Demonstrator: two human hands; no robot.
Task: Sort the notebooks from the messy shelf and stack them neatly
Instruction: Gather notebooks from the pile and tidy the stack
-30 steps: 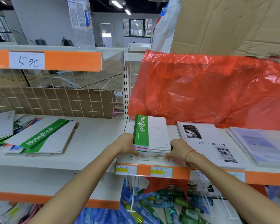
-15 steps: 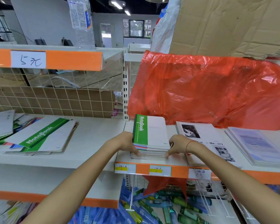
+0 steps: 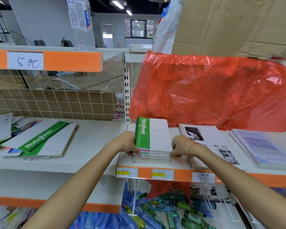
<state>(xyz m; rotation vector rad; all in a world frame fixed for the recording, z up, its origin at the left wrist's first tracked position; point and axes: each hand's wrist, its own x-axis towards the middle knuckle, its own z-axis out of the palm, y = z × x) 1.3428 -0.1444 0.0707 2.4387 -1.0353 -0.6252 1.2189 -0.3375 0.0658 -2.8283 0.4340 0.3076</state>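
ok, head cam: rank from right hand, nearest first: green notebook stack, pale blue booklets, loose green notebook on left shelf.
From the right hand:
1. green notebook stack, touching its left side
2. pale blue booklets, far right
3. loose green notebook, left shelf, past the left hand

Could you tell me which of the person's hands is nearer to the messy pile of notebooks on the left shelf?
Left. The left hand grips the neat stack's left edge, on the side facing the messy pile; the right hand holds the stack's right edge, farther away.

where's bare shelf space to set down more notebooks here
Biggest bare patch: left shelf, between the messy pile and the upright post. Crowded on the right: green stack held by both hands, photo notebooks and blue stack almost side by side.
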